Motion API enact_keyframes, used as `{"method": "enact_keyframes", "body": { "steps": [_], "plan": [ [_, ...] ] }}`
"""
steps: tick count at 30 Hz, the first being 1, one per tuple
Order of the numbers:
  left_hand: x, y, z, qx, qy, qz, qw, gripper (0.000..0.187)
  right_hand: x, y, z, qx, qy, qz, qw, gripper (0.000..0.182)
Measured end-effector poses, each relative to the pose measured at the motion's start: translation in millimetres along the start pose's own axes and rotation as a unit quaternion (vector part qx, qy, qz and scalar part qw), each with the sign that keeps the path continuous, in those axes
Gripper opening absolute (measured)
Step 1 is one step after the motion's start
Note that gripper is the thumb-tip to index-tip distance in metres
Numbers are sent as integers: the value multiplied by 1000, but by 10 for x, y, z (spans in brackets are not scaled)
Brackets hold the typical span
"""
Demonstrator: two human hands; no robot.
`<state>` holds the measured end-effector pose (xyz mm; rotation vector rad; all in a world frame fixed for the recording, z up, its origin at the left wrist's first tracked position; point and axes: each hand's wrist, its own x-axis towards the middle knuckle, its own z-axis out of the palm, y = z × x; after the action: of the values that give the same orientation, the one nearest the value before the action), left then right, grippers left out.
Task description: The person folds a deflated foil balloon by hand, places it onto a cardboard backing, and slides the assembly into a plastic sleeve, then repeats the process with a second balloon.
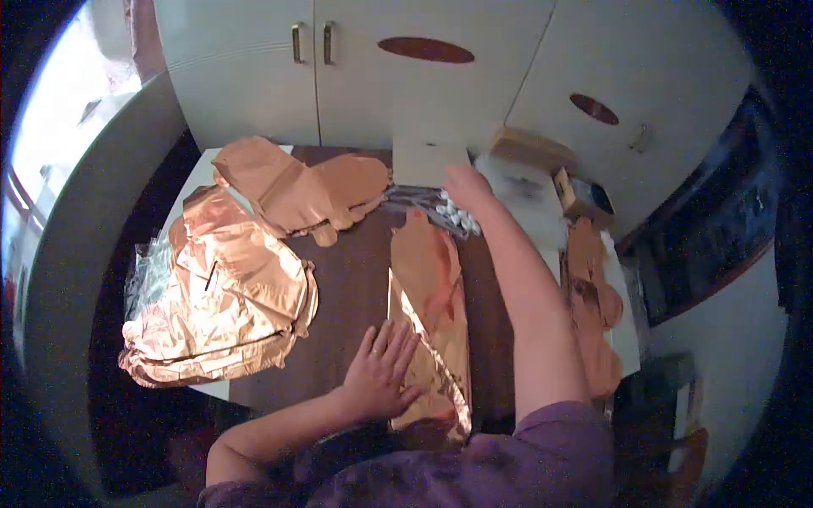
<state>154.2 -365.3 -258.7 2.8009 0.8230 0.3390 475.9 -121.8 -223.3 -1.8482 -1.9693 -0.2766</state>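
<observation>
A long, flat piece of shiny copper-coloured foil (434, 288) lies on the dark brown table middle. My left hand (383, 368) rests on its lower left edge, palm down with the fingers spread. At the far side of the table my right hand (467, 188) reaches to a clear plastic bag with small white pieces (457, 215); its fingers are bent, and what they hold, if anything, is too small to tell. The far end of the foil piece is close to that bag.
A big crumpled foil shape (229, 296) covers the left side, with another foil shape (296, 190) behind it. More foil (589, 296) lies at the right edge. A small box (583, 196) and a cardboard box (533, 148) stand at the back right, before white cabinets (237, 76).
</observation>
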Motion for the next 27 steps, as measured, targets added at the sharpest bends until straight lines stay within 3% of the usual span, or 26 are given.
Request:
{"method": "enact_keyframes", "body": {
  "steps": [2,5,8,11,17,20,24,26,27],
  "plan": [
    [5,-13,34,-6,0,-8,1000,84,299,-67,131,-31,-75,33,996,22],
    [25,13,-72,-20,-1,-18,1000,83,443,-133,159,-131,-236,-18,963,21],
    [33,-12,-78,-21,-17,-17,999,85,458,-79,271,-215,-285,-136,924,21],
    [48,-14,-81,-28,-27,-18,999,85,412,-47,334,-239,-291,-180,909,20],
    [25,-20,-108,-25,-38,-12,999,86,353,-121,128,-197,-124,-179,956,13],
    [29,1,-112,-30,-26,-13,999,85,453,32,226,-243,-62,-220,943,14],
    [34,19,-99,-2,-15,-17,1000,82,498,203,265,-165,176,-150,959,13],
    [31,10,-39,-1,1,-16,1000,82,432,-20,-155,-123,307,-123,936,13],
    [26,4,-11,-2,8,-16,1000,82,359,-323,-676,-151,179,-55,971,17]
  ]
}}
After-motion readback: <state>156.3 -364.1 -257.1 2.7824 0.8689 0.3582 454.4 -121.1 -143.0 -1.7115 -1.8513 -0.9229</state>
